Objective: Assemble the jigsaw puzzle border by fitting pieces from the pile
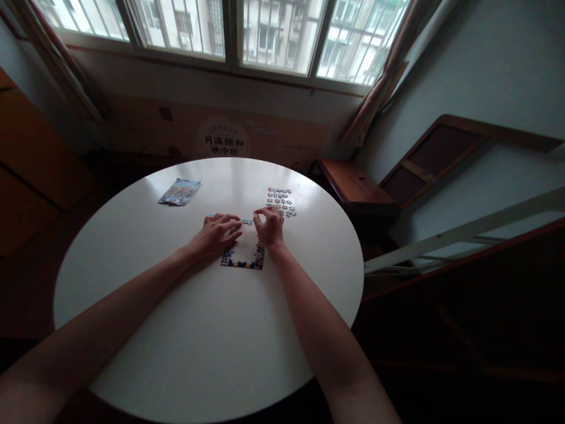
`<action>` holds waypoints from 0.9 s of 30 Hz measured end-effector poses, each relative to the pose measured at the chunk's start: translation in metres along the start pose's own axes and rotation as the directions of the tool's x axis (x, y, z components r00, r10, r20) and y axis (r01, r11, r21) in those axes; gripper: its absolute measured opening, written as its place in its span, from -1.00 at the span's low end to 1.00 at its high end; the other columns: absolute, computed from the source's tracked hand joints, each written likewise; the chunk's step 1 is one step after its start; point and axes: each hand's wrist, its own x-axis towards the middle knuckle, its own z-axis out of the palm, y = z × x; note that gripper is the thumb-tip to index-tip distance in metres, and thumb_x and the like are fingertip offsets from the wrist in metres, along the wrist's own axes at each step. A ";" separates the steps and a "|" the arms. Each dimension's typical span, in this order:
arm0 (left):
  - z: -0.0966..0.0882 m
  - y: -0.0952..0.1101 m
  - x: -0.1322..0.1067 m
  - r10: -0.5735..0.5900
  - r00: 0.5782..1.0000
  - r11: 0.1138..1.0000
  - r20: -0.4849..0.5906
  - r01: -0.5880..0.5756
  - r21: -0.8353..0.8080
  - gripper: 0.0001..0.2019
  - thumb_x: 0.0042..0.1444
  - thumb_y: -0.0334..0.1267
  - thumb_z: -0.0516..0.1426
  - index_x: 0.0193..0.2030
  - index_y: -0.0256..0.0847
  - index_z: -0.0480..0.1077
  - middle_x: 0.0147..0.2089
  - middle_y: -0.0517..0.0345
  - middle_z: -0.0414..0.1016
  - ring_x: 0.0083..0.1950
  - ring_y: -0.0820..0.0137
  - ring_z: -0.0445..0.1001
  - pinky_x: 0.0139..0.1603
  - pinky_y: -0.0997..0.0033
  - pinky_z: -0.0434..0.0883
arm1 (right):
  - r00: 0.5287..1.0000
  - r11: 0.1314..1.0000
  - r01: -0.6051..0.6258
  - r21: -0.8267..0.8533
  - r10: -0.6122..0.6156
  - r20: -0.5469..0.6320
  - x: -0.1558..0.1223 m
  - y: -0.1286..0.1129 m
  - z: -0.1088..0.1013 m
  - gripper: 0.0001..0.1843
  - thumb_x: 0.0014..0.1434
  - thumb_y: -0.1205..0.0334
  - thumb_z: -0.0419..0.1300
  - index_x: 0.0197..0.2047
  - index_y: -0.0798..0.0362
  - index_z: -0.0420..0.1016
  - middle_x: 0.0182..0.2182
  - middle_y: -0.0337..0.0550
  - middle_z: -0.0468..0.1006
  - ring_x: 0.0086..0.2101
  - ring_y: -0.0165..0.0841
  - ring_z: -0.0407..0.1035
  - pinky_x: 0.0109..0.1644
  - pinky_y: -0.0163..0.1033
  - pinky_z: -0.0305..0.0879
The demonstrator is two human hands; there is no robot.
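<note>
A partly built jigsaw frame (243,262) lies on the round white table (207,341), its border pieces joined and its middle bare. My left hand (217,233) rests flat on the frame's left side, fingers stretched toward the top edge. My right hand (269,225) hovers at the frame's top right corner, fingers curled in a pinch; whether a piece is in them I cannot make out. A small blue piece (247,222) sits between the two hands. Several loose pieces (281,199) lie spread just beyond my right hand.
A colourful printed packet (179,192) lies on the table at the far left. A wooden side table (353,187) stands right of the round table. Folded wooden frames (445,159) lean on the right wall. Windows and curtains fill the back.
</note>
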 end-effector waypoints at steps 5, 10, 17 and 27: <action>-0.003 0.002 0.000 -0.004 1.000 1.000 0.014 0.004 -0.005 -0.67 0.29 -0.06 0.02 0.09 -0.02 0.45 0.21 0.05 0.39 0.17 0.14 0.31 0.17 0.07 0.10 | 0.981 0.988 -0.127 0.086 0.138 -0.139 0.010 0.013 -0.010 -0.78 0.21 0.26 0.12 -0.21 0.07 0.61 -0.17 -0.04 0.52 -0.07 -0.20 0.32 0.10 -0.10 0.17; -0.004 0.000 0.000 -0.134 0.976 0.990 -0.170 0.138 0.009 -0.66 0.29 -0.07 0.00 0.08 -0.08 0.45 0.15 -0.01 0.41 0.14 0.14 0.31 0.11 0.10 0.15 | 0.967 0.974 -0.190 0.125 0.208 -0.146 0.010 0.020 -0.009 -0.78 0.18 0.28 0.12 -0.23 0.07 0.60 -0.19 -0.03 0.54 -0.12 -0.21 0.35 0.07 -0.09 0.20; -0.017 -0.025 -0.001 -0.412 0.890 0.897 -0.197 0.434 0.086 -0.67 0.13 -0.09 0.12 0.00 -0.09 0.47 0.04 -0.05 0.44 0.09 -0.01 0.30 0.06 -0.01 0.16 | 0.973 0.978 -0.195 0.077 0.203 -0.107 0.009 0.019 -0.007 -0.77 0.19 0.26 0.11 -0.23 0.06 0.61 -0.17 -0.02 0.53 -0.10 -0.20 0.36 0.08 -0.08 0.21; -0.015 -0.041 0.000 -0.531 0.834 0.838 -0.152 0.543 0.057 -0.68 0.12 -0.04 0.10 -0.09 -0.13 0.49 0.02 -0.15 0.39 0.11 -0.11 0.27 0.07 -0.12 0.19 | 0.978 0.983 -0.173 0.065 0.179 -0.108 0.009 0.022 -0.004 -0.76 0.19 0.26 0.10 -0.22 0.05 0.61 -0.18 -0.03 0.54 -0.10 -0.20 0.36 0.08 -0.08 0.22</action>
